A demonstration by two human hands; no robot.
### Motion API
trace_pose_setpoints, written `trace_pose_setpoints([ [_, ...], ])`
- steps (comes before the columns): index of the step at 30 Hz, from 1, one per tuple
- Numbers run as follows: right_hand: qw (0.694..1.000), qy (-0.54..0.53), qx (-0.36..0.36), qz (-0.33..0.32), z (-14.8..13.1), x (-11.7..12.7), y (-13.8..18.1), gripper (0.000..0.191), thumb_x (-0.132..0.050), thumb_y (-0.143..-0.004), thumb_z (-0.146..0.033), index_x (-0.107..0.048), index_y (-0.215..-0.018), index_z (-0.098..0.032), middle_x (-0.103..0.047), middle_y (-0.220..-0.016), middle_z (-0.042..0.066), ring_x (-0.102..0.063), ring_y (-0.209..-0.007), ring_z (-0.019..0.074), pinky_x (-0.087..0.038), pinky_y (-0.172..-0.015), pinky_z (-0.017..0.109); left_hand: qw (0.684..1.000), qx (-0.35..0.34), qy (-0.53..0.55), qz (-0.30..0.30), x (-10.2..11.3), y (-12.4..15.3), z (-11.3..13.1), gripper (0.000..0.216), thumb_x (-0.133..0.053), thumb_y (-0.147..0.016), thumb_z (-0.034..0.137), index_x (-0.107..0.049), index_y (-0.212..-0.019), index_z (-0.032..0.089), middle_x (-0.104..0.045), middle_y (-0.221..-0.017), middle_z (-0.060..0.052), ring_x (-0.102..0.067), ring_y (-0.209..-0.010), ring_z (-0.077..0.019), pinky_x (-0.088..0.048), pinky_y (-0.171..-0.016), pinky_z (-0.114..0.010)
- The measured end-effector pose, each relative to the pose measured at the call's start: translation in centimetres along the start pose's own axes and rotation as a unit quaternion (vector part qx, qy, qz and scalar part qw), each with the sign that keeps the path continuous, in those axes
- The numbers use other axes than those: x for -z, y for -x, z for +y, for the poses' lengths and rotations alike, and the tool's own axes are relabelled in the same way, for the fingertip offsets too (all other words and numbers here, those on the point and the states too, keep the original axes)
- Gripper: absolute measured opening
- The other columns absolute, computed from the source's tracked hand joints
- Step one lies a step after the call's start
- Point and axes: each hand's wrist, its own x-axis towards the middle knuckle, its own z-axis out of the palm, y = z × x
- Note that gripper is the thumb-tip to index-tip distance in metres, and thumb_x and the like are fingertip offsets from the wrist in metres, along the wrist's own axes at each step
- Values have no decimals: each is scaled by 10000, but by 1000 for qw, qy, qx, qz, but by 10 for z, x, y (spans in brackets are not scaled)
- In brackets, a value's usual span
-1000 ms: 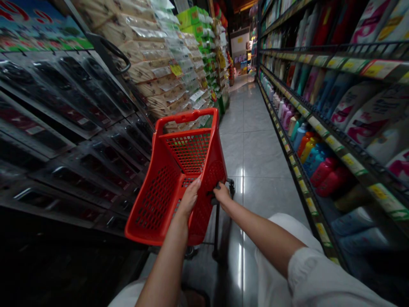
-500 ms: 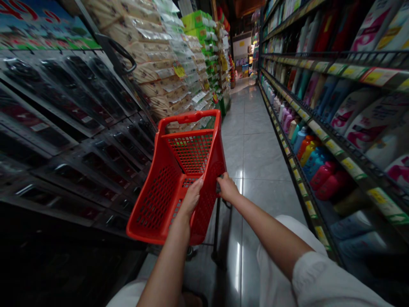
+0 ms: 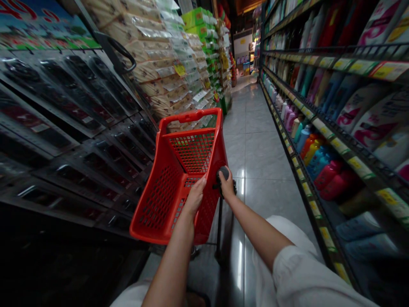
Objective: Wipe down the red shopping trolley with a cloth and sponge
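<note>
A red plastic shopping cart basket [image 3: 204, 219] with a perforated grid body stands tilted in front of me, its inside showing nothing in it. Over its right upper edge my left hand [image 3: 194, 197] is closed, thumb along the rim. Just outside that side, my right hand [image 3: 227, 186] is wrapped around a black round part [image 3: 223, 172], wheel-like in look, with more black pieces beside it. Whether this part is fixed to the cart I cannot tell. A thin dark leg [image 3: 219, 230] of the cart reaches down to the floor below it.
On the left hangs a rack of blister-packed goods [image 3: 73, 123]. Beyond it rise stacked tissue packs [image 3: 153, 59] and green packs [image 3: 200, 21]. Along the right runs a shelf edge [image 3: 338, 145] with price tags and several bottles. A grey tiled aisle [image 3: 262, 149] stretches ahead.
My right hand has turned and risen slightly, bringing the black round part into clear sight. The cart and my left hand sit a little further right in view.
</note>
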Motion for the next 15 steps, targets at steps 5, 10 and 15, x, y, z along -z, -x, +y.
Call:
trace_pose_setpoints([
  [5,990,135,-2,26,-9,-14,15,726,-452,-860,-340,-169,-1502,-152,-376,-1516,176,-413,-1377,202,-364,-1103,366,1000,0,-2,5,3,-4,-2,758,-751,-649,636,-676,-1237,165,-619,-1347,-97,-446,-1371,-292,-292,-1186,-422],
  [10,984,160,76,0,-47,4,-3,736,-529,-765,-180,-263,-1451,-188,-539,-1361,125,-538,-1225,217,-436,-1020,356,1000,11,-10,16,4,-5,-3,775,-766,-588,673,-712,-1167,160,-641,-1316,-105,-442,-1372,-306,-273,-1191,-434],
  [15,935,329,43,-127,-47,26,4,592,-540,-729,-73,-470,-1301,-211,-661,-1146,100,-638,-1024,242,-484,-900,371,999,10,-26,29,8,-6,-4,808,-764,-578,688,-704,-1173,145,-650,-1301,-125,-417,-1388,-317,-261,-1191,-456],
])
